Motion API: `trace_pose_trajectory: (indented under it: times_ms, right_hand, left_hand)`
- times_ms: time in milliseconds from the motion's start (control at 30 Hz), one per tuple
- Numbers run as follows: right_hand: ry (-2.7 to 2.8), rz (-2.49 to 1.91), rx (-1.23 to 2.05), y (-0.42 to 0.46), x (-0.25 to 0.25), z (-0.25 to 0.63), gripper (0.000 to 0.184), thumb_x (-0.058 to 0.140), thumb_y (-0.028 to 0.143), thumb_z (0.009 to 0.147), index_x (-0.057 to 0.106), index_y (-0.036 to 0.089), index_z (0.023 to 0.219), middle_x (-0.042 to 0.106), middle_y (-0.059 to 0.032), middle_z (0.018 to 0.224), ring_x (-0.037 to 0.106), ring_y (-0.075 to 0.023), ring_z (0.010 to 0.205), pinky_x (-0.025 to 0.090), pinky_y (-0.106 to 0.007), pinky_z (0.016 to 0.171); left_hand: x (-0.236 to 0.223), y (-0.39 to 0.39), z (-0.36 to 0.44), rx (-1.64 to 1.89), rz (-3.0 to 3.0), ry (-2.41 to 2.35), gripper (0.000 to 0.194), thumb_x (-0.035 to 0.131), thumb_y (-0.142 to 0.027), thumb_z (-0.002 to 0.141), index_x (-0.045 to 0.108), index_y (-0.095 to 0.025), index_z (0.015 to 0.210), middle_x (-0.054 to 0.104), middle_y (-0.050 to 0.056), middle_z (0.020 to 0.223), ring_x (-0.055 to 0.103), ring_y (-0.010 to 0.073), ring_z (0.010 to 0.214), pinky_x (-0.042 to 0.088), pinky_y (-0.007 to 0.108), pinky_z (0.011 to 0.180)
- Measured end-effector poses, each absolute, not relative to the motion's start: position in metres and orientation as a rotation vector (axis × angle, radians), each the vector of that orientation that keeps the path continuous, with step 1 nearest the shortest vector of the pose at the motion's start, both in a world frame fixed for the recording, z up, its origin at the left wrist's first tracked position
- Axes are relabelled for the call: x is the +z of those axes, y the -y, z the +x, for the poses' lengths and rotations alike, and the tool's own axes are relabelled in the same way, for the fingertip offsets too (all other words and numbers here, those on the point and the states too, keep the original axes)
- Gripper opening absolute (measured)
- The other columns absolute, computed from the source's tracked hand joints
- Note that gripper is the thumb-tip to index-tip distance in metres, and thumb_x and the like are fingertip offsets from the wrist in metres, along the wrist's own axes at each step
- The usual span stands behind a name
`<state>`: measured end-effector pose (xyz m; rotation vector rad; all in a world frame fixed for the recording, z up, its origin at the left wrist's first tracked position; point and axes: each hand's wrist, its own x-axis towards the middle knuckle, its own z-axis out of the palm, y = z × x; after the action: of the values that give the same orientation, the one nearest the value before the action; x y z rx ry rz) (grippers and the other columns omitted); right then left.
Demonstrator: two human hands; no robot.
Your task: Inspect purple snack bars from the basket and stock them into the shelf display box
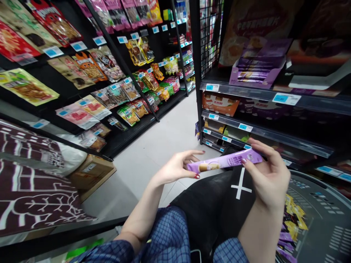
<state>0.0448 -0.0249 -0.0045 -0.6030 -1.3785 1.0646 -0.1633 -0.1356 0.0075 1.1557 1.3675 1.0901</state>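
A slim purple milk tea stick sachet (226,161) is held level in front of me. My right hand (270,171) grips its right end, with the thumb on the printed face and the fingers behind. At the other end is my left hand (178,166), its thumb and fingers spread apart around the sachet's tip; whether the tip rests against the palm side is hidden. On my right, beneath the right forearm, a grey plastic basket (319,208) contains several yellow sachets (295,213) and purple sachets (285,243).
At the right, an open purple display box (257,75) of similar sticks stands on a black shelf (246,93). Bagged snacks (106,62) hang along the left racks. A cardboard box (93,171) and a brown patterned bag (35,182) sit at the lower left beside the pale floor (156,142).
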Motion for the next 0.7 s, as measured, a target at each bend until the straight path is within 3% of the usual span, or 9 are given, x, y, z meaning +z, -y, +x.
trace_pose_trajectory:
  times_ms: [133, 267, 433, 700]
  right_hand:
    - [1.318, -0.685, 1.247, 0.017, -0.020, 0.031, 0.031, 0.074, 0.016, 0.068, 0.069, 0.023, 0.097, 0.071, -0.0046, 0.099, 0.067, -0.0186, 0.090, 0.056, -0.033, 0.080]
    - [1.297, -0.781, 1.328, 0.011, -0.032, 0.020, 0.026, 0.074, 0.019, 0.066, 0.071, 0.022, 0.092, 0.072, -0.0038, 0.090, 0.066, -0.0144, 0.073, 0.056, -0.029, 0.070]
    - [1.270, -0.828, 1.329, 0.006, -0.036, 0.017, 0.027, 0.073, 0.018, 0.065, 0.071, 0.021, 0.092, 0.072, -0.0035, 0.089, 0.066, -0.0153, 0.079, 0.056, -0.029, 0.073]
    - [1.281, -0.839, 1.320, 0.005, -0.035, 0.019, 0.028, 0.073, 0.018, 0.064, 0.071, 0.022, 0.091, 0.072, -0.0029, 0.088, 0.067, -0.0156, 0.080, 0.056, -0.030, 0.075]
  left_hand:
    - [-0.019, 0.131, -0.135, 0.785, 0.877, -1.109, 0.044, 0.078, -0.032, 0.067, 0.064, -0.011, 0.103, 0.071, 0.010, 0.092, 0.069, 0.0173, 0.077, 0.056, 0.030, 0.072]
    - [-0.044, 0.126, -0.109, 0.809, 0.676, -0.952, 0.048, 0.082, -0.037, 0.061, 0.066, -0.008, 0.095, 0.072, 0.013, 0.088, 0.070, 0.0176, 0.072, 0.056, 0.031, 0.070]
    - [-0.053, 0.120, -0.100, 0.856, 0.602, -0.926, 0.051, 0.085, -0.037, 0.055, 0.066, -0.007, 0.092, 0.072, 0.015, 0.084, 0.070, 0.0196, 0.068, 0.056, 0.031, 0.065]
    - [-0.051, 0.121, -0.105, 0.846, 0.598, -0.902, 0.048, 0.084, -0.036, 0.059, 0.067, -0.007, 0.093, 0.073, 0.016, 0.085, 0.071, 0.0202, 0.070, 0.056, 0.029, 0.064]
